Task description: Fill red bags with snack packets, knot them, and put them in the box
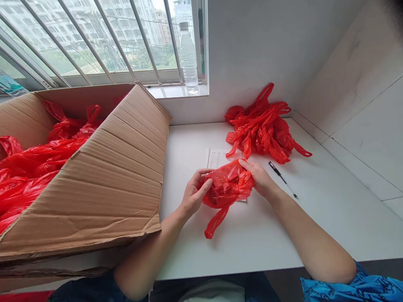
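A crumpled red plastic bag (227, 184) is held between both hands over the white table (189, 147), one tied-looking end hanging toward me. My left hand (195, 188) closes on its left side, thumb in front. On the upper right side, my right hand (255, 174) pinches it, with some fingers hidden behind. Beneath the bag lies a sheet of paper (215, 157) with writing, mostly covered. A pile of red plastic bags (261, 126) rests at the back, beyond my right hand. Whether something is inside the held bag I cannot tell.
A large open cardboard box (126, 176) full of red plastic bags (47, 159) stands at the left. A black pen (281, 178) lies right of my right hand. On the sill of the barred window (94, 42) stands a clear water bottle (188, 58). Walls close off the back and right.
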A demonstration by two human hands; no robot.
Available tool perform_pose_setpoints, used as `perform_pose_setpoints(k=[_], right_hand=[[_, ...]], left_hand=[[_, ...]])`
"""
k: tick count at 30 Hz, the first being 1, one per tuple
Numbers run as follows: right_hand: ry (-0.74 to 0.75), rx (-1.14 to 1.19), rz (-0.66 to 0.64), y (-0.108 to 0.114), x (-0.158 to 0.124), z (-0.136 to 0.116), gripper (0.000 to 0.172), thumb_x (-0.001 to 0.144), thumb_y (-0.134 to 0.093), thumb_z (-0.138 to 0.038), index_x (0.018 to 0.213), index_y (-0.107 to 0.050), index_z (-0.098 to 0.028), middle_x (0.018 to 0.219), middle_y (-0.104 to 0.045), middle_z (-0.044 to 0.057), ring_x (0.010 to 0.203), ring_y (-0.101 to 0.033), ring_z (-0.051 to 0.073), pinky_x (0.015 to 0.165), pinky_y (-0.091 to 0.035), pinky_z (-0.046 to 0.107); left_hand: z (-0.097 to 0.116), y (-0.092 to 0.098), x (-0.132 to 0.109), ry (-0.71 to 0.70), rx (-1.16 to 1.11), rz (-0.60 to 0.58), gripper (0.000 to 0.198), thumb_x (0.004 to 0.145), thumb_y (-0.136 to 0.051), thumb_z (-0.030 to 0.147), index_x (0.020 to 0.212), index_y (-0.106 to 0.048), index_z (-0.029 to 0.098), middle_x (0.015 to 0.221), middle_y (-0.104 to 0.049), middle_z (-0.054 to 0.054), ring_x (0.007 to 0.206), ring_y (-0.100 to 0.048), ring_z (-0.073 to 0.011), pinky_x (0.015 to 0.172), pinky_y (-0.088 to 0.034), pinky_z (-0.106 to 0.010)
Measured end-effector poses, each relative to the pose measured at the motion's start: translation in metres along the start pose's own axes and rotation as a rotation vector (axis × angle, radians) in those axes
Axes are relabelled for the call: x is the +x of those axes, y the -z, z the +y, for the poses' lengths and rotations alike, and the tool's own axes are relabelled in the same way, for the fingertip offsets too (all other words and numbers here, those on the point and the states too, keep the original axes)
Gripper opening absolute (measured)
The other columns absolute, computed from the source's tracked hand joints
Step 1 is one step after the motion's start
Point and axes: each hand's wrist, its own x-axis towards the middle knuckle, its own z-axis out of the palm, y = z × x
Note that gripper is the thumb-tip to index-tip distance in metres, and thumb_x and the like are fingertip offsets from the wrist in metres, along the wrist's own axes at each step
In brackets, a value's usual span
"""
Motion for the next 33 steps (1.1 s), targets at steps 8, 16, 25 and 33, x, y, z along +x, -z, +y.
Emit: perform_pose_setpoints(k=[8, 16, 25, 33], right_hand=[[0.069, -0.154, 0.104, 0.01, 0.008, 0.01, 0.04, 0.086, -0.059, -0.058, 0.077, -0.068, -0.019, 0.068, -0.066, 0.001, 0.063, -0.06, 0.016, 0.06, -0.048, 0.026], [0.286, -0.677, 0.247, 0.027, 0.013, 0.007, 0.044, 0.092, -0.048, -0.058, 0.119, -0.065, -0.027, 0.11, -0.07, 0.004, 0.099, -0.063, 0.022, 0.088, -0.048, 0.036], [0.437, -0.883, 0.21, 0.012, -0.005, -0.008, 0.037, 0.092, -0.049, -0.053, 0.086, -0.07, -0.023, 0.083, -0.072, 0.003, 0.078, -0.062, 0.021, 0.074, -0.044, 0.032], [0.422, -0.977, 0.165, 0.015, -0.015, -0.004, 0.037, 0.092, -0.048, -0.054, 0.089, -0.071, -0.025, 0.094, -0.075, 0.003, 0.086, -0.066, 0.024, 0.077, -0.043, 0.032]], left_hand=[[-0.009, 0.006, 0.006, -0.012, 0.123, 0.159, 0.031, 0.093, -0.058, 0.042, 0.114, -0.059, 0.02, 0.101, -0.07, -0.007, 0.087, -0.067, -0.0182, 0.076, -0.053, -0.029], [-0.005, 0.013, 0.005, -0.44, 0.892, 0.307, 0.027, 0.096, -0.052, 0.028, 0.122, -0.056, 0.022, 0.127, -0.059, -0.01, 0.123, -0.051, -0.0238, 0.107, -0.038, -0.042], [-0.021, -0.022, 0.001, -0.337, 1.402, -0.134, 0.031, 0.089, -0.061, 0.034, 0.117, -0.062, 0.022, 0.109, -0.066, -0.011, 0.098, -0.059, -0.0292, 0.085, -0.042, -0.044], [0.077, -0.039, -0.061, -0.157, 1.213, -0.072, 0.031, 0.095, -0.049, 0.036, 0.069, -0.048, 0.02, 0.072, -0.053, -0.001, 0.067, -0.048, -0.0152, 0.061, -0.033, -0.028]])
